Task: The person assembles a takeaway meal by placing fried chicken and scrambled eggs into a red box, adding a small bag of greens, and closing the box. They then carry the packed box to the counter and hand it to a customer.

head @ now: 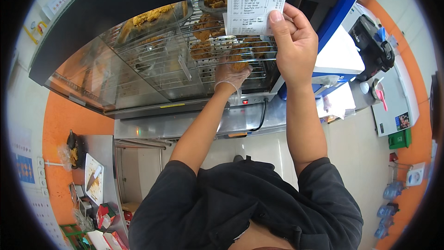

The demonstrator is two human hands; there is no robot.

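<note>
My left hand (231, 71), in a clear plastic glove, reaches inside a glass-fronted food warmer cabinet (194, 102). Its fingers are at a piece of fried chicken (239, 63) beneath a wire rack (208, 63); the rack partly hides them, so the grip is unclear. My right hand (295, 34) is bare and pinches a printed paper receipt (255, 7) by its lower right edge, in front of the cabinet. More fried chicken pieces (207, 27) lie inside, seen through the rack bars. A metal tray (121, 38) with yellow fried food (152, 14) stands on the rack at the left.
The cabinet's sliding glass panel (104, 73) covers its left part. A black cable (265, 114) hangs over the steel counter (187, 123). At the right are a blue-and-white box (336, 62) and a black appliance (373, 41). A knife (93, 180) lies on a white cutting board (99, 194) at the lower left.
</note>
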